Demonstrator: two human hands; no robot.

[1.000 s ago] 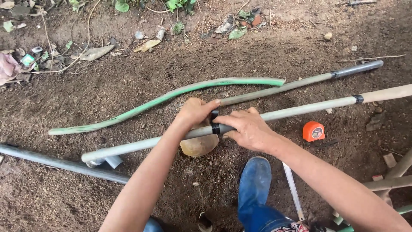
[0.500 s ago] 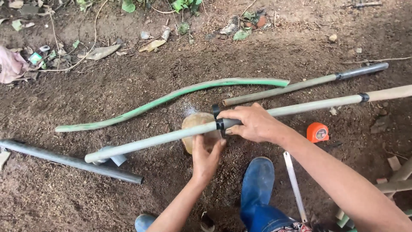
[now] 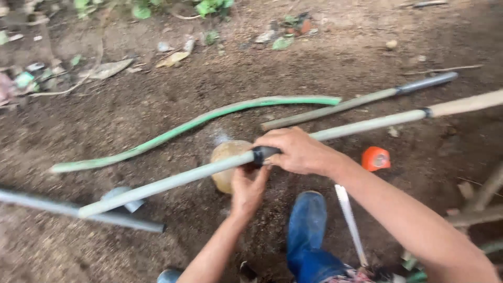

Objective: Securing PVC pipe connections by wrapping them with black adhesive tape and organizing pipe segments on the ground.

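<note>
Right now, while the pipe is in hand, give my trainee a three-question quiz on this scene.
1. True or false: the right hand grips the pale pipe at its black joint.
2. Where is the left hand relative to that pipe: A above it, B below it, C far off to the side?
3. Fill in: the small orange object lies on the ____ beside the right forearm.

Key: 1 true; 2 B; 3 soil.
</note>
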